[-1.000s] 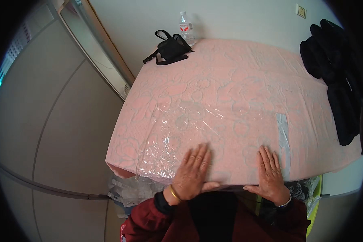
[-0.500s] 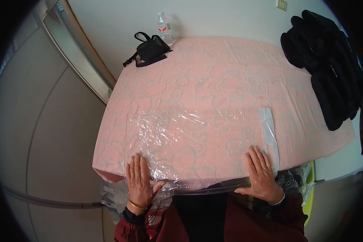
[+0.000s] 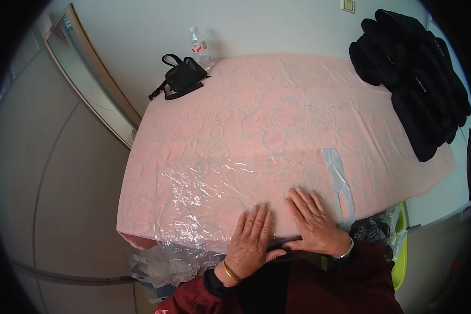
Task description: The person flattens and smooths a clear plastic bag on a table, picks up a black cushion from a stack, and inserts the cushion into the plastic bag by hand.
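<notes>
Laid palm down with the left hand (image 3: 248, 246), fingers straight and slightly parted, thumb out toward the right hand (image 3: 314, 225); touching the clear plastic film (image 3: 193, 204) near the front edge of the pink-covered counter (image 3: 309, 120), pinching nothing. With the right hand, likewise flat on the film, fingers a little more fanned, thumb pointing back toward the left; gripping nothing. Near each other at the thumbs, but apart.

To count: two hands, one gold bangle (image 3: 229, 270) at the left wrist, one silver band (image 3: 346, 249) at the right. One sheet of film, with one whitish strip (image 3: 336, 175) along its right side, just beyond the right hand. One upright bottle (image 3: 199, 48) and one black strapped bag (image 3: 182, 76), side by side at the far left corner. At the far right, black padded items (image 3: 424, 89), overlapping too much to count surely. Below the right front edge, one green basin (image 3: 401, 261).

Spread along the front part of the counter, wrinkled and shiny at left, the film; down over the front edge at left, near crumpled plastic (image 3: 162, 264). Room for sliding across the pink cover beyond the fingertips, as far as the bag and the padded items; little between the wrists and the maroon sleeves (image 3: 193, 298) at the near edge.
</notes>
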`<state>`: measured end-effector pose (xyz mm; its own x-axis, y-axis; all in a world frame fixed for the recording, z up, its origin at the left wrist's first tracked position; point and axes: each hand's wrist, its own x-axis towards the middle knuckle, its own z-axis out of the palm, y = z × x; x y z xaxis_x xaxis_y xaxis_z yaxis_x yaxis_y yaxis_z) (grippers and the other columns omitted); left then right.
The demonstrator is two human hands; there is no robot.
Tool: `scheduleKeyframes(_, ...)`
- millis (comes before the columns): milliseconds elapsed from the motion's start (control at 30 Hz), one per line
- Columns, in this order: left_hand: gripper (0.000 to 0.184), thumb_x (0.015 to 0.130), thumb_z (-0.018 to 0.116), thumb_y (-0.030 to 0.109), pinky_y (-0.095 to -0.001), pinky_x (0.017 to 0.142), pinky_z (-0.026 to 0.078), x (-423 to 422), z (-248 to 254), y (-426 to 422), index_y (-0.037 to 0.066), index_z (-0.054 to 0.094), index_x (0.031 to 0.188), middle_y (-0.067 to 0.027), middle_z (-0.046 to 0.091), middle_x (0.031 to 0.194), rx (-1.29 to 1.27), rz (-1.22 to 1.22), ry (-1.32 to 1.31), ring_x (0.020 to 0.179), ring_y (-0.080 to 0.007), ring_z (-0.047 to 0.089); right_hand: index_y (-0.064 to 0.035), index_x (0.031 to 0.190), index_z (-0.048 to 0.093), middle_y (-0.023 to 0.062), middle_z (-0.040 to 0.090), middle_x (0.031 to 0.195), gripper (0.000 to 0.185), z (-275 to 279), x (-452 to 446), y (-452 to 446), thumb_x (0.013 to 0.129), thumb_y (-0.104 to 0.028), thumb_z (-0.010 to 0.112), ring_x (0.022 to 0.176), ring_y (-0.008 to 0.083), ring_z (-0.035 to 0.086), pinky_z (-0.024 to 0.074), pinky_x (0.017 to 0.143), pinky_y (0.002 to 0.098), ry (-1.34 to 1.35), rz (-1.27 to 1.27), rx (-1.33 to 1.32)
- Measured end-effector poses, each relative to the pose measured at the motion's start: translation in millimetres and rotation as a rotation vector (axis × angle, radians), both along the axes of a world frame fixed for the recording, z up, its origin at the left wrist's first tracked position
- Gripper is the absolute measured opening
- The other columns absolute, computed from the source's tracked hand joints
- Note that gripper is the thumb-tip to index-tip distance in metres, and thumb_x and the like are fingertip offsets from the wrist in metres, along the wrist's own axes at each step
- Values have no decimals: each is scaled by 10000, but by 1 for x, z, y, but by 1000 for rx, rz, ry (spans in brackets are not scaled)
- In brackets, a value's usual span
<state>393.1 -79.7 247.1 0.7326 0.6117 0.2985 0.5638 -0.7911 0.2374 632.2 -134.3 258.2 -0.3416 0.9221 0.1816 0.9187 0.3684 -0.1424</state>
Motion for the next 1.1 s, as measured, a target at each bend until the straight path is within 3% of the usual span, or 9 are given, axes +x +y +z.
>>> scheduleKeyframes(100,1040,867,564,703,-557,1185,247,-8,-3,12,-86,326,1502,-289,342,1558,18,-27,76,1466,-441,314,74,1508,307,253,278,1594,1168,-2,17,3,721,-672,744,1510,396,220,161,1228,540,-33,-18,-4)
scheduleKeyframes(433,1048,872,498,756,-532,1193,241,-132,7,67,-107,392,1457,-294,367,1537,38,294,153,1441,-438,349,92,1518,273,262,239,1607,1228,1,38,-6,694,-681,755,1518,404,187,113,1242,517,2,-137,-40)
scheduleKeyframes(733,1015,886,483,750,-532,1190,244,-131,-2,70,-89,410,1452,-294,376,1531,65,271,82,1438,-445,347,85,1514,286,275,229,1609,1191,-8,40,-7,716,-671,743,1518,417,180,126,1235,520,-14,-155,37)
scheduleKeyframes(1100,872,942,527,622,-562,1205,189,-97,9,38,-49,383,1481,-280,281,1588,151,329,310,1487,-427,259,90,1499,306,285,259,1592,1169,-16,40,-6,722,-662,749,1504,427,211,155,1227,524,25,-104,86)
